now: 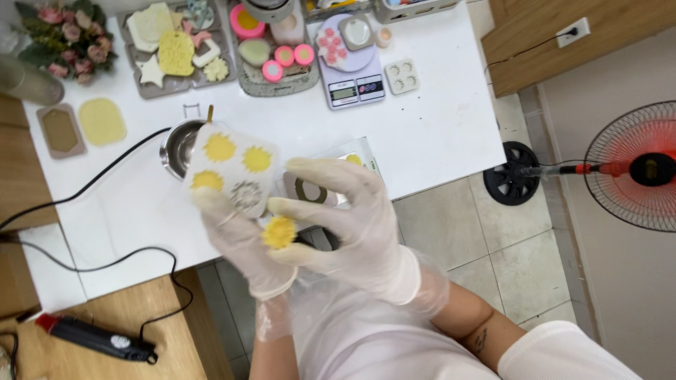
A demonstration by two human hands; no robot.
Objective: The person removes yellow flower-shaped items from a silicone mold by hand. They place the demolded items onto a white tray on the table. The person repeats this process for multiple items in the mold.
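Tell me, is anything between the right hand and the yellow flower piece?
No. The right hand already pinches the yellow flower piece in its fingertips, below the white mould that the left hand holds.

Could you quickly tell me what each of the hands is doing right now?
Left hand: holding white flower mould.
Right hand: pinching yellow flower piece.

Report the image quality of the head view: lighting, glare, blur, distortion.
Head view: bright, even light, with soft shadows under the hands; the white table is nearly blown out, though without hard glare; the left hand, right hand and the yellow flower piece between them are slightly motion-blurred, as is the white mould; the fan and table edges bow slightly from the wide lens.
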